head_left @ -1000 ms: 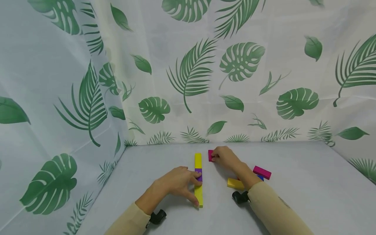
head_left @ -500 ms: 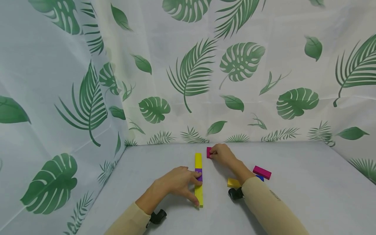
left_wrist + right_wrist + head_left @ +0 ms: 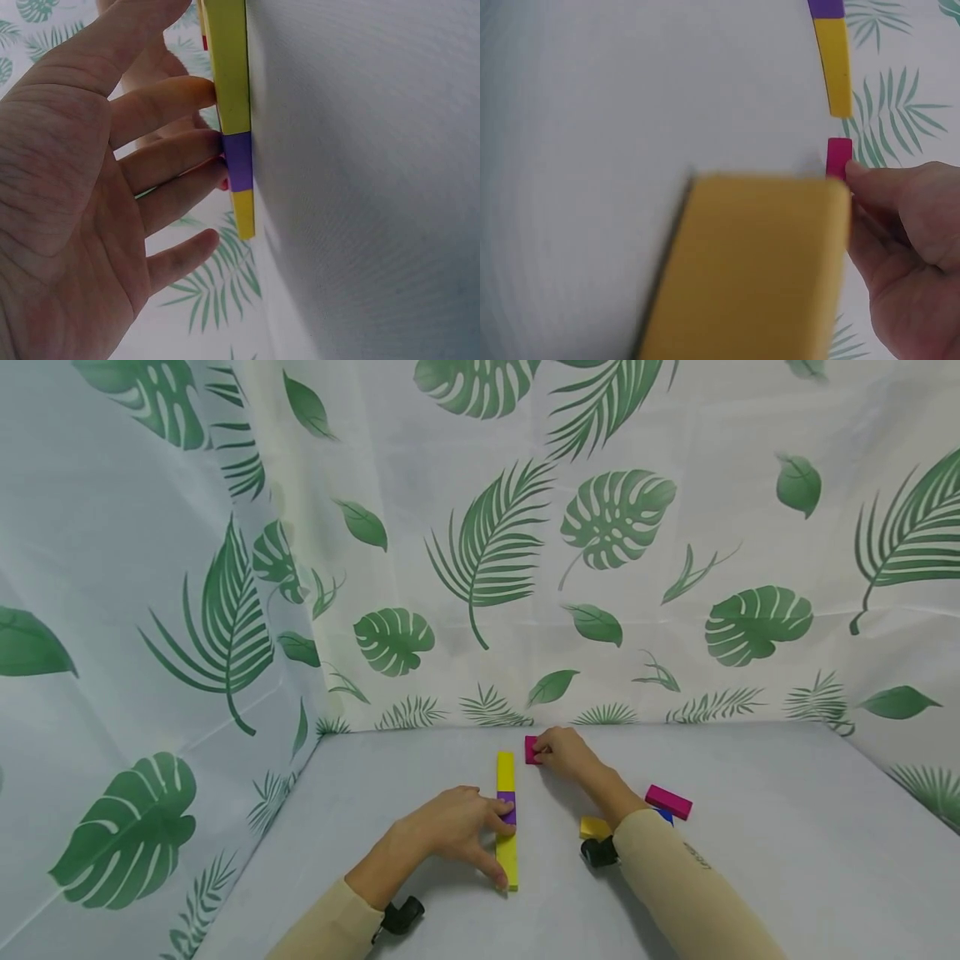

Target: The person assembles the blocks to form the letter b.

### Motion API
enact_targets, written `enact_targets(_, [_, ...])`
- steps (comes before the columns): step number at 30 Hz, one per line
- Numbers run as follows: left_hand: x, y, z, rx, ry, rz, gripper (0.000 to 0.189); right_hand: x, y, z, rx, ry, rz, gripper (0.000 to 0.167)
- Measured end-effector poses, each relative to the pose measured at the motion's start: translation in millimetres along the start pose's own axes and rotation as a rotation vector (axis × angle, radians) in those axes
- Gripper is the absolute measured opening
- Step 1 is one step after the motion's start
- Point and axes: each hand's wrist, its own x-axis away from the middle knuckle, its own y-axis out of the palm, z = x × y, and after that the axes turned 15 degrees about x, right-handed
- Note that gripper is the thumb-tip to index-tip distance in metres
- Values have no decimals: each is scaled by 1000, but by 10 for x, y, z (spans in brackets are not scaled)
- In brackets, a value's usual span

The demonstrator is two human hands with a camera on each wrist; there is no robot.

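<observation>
A straight row of blocks lies on the table: a yellow block (image 3: 506,860) at the near end, a purple block (image 3: 507,807) in the middle, and another yellow block (image 3: 506,771) at the far end. My left hand (image 3: 461,827) rests along the row, thumb by its near end, fingertips on the purple block and the near yellow one. In the left wrist view its fingers are nearly straight. With thumb and fingertips my right hand (image 3: 567,753) pinches a magenta block (image 3: 838,156), just right of the row's far end.
Right of the row, partly behind the right forearm, lie a golden-yellow block (image 3: 593,827), a blue block (image 3: 664,815) and a second magenta block (image 3: 669,802). The yellow one looms large in the right wrist view. A leaf-printed curtain (image 3: 480,677) borders the table's back edge.
My right hand has carried the magenta block a little away and leftward, nearer the row's far end; it moves only slightly over the last half second. The left hand stays in place.
</observation>
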Motion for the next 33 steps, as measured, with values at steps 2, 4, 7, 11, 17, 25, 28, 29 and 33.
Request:
enact_targets(2, [6, 3, -8, 3, 0, 4, 75, -19, 27, -11, -3, 6, 9, 21])
enact_targets(4, [8, 6, -15, 3, 2, 8, 75, -34, 50, -22, -9, 8, 25, 20])
enact_targets(7, [10, 4, -19, -5, 10, 14, 75, -53, 80, -31, -21, 6, 56, 19])
enact_targets(11, [10, 3, -18, -5, 11, 17, 74, -77, 124, -37, -42, 21, 73, 19])
enact_targets(17, [0, 4, -13, -7, 9, 14, 74, -110, 171, -45, -78, 42, 76, 19])
enact_targets(25, [-6, 12, -18, -7, 19, 18, 74, -141, 133, -106, -78, 56, 60, 19])
enact_targets(28, [-9, 12, -19, -4, 15, 17, 74, -152, 124, -122, -68, 58, 56, 19])
enact_targets(29, [-11, 13, -19, -2, 13, 16, 75, -154, 122, -127, -66, 57, 53, 19])
enact_targets(33, [-18, 11, -18, 2, 11, 12, 75, -169, 125, -142, -56, 59, 41, 20])
